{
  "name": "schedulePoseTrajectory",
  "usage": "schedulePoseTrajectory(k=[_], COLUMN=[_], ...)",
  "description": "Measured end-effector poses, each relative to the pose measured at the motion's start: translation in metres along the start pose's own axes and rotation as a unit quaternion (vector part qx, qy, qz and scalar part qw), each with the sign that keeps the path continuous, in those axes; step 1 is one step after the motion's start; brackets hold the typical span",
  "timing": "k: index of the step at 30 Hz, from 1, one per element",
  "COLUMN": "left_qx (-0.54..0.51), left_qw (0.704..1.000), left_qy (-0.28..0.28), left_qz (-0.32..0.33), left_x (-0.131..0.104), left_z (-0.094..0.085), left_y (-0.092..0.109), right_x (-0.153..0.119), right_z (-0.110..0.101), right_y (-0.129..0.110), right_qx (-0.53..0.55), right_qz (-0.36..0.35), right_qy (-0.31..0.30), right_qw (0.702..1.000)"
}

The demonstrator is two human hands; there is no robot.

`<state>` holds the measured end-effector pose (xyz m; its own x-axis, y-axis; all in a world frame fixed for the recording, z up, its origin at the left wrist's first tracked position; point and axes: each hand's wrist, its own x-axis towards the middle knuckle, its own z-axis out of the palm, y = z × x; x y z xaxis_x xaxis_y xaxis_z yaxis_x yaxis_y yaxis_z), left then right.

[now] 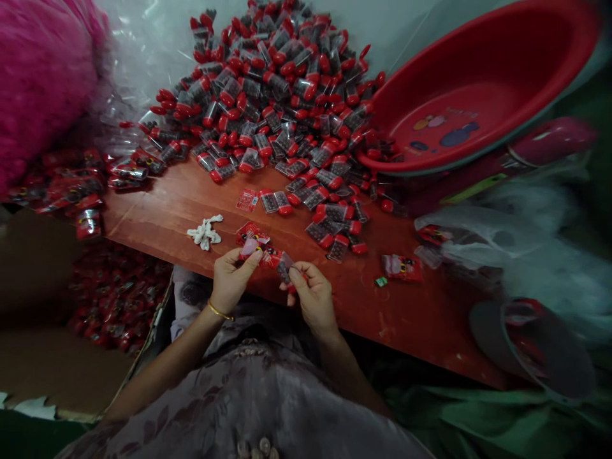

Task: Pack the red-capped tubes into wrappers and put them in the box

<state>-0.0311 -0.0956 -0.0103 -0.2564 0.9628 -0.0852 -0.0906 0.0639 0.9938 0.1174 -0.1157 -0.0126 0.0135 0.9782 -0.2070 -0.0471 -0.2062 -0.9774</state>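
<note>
My left hand (pixel 231 280), with a gold bangle at its wrist, pinches a small red printed packet (pixel 270 256) between thumb and fingers. In my right hand (pixel 313 296) is a small clear tube (pixel 284 268) with dark contents and a red end. The tube meets the packet's right end; whether it is inside, I cannot tell. Just beyond my left fingers lies another red printed piece (pixel 249 231). A flat red card (pixel 247 199) rests farther back beside two red-capped tubes (pixel 276 202). White crumpled scraps (pixel 205 233) lie left of my hands.
A tall heap of red-capped tubes (pixel 268 89) covers the back of the wooden table (pixel 153 210). A red basin (pixel 478 95) leans at right, above a grey bin (pixel 497 338). Filled packets (pixel 71 182) lie at left, above a cardboard box (pixel 43 370) with more packets.
</note>
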Motion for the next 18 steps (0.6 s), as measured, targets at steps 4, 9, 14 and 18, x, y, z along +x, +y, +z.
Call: schedulePoseTrajectory(k=[4,9,14,18], left_qx=[-0.017,-0.029,-0.044,-0.103], left_qw=[1.0,0.999,0.998,0.992], left_qy=[0.012,0.019,0.012,0.006], left_qz=[-0.007,-0.027,-0.034,-0.07], left_x=[-0.001,-0.001,-0.003,-0.006], left_z=[0.002,0.003,0.007,0.014], left_y=[-0.001,-0.001,-0.001,-0.002], right_x=[-0.001,-0.001,0.002,0.008], right_z=[0.001,-0.003,-0.003,0.003], right_y=[0.003,0.012,0.011,0.008], right_qx=[-0.018,-0.106,-0.084,-0.059], right_qz=[-0.028,-0.096,-0.079,-0.079], right_qy=[-0.006,0.038,-0.009,-0.017], right_qw=[0.999,0.989,0.993,0.995])
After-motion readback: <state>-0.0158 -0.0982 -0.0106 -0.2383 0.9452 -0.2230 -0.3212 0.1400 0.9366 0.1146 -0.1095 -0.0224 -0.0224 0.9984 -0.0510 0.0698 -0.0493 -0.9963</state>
